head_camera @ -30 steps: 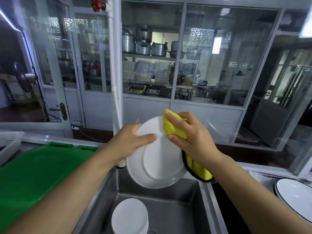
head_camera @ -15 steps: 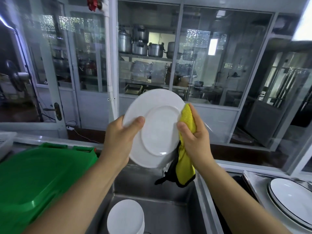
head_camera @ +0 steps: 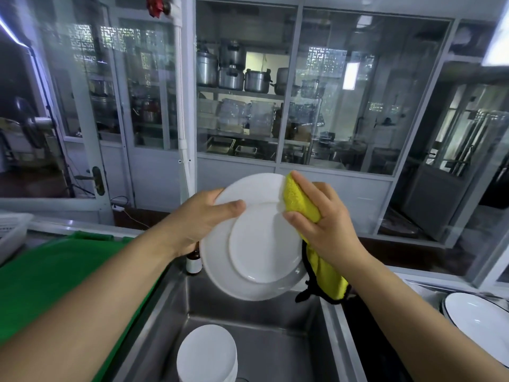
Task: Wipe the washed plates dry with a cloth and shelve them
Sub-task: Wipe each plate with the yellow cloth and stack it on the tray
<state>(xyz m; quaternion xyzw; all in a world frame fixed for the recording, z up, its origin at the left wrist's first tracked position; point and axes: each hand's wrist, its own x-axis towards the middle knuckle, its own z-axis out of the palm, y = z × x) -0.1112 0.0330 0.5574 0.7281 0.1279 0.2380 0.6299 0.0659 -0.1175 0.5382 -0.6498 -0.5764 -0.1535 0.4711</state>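
A white plate was gripped at its left rim by the left hand, thumb across its underside, above the sink. A yellow cloth was pinched against the plate's upper right rim by the right hand. No legible writing was seen; the label on the small bottle was unreadable. Compared with half a second earlier, the plate was held lower and the cloth had been shifted upward along the rim. More plates were stacked in the sink.

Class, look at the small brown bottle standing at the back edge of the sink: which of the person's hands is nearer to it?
Left. The left hand grips the plate's rim just above the brown bottle. The right hand, holding the yellow cloth, is across the plate, farther away.
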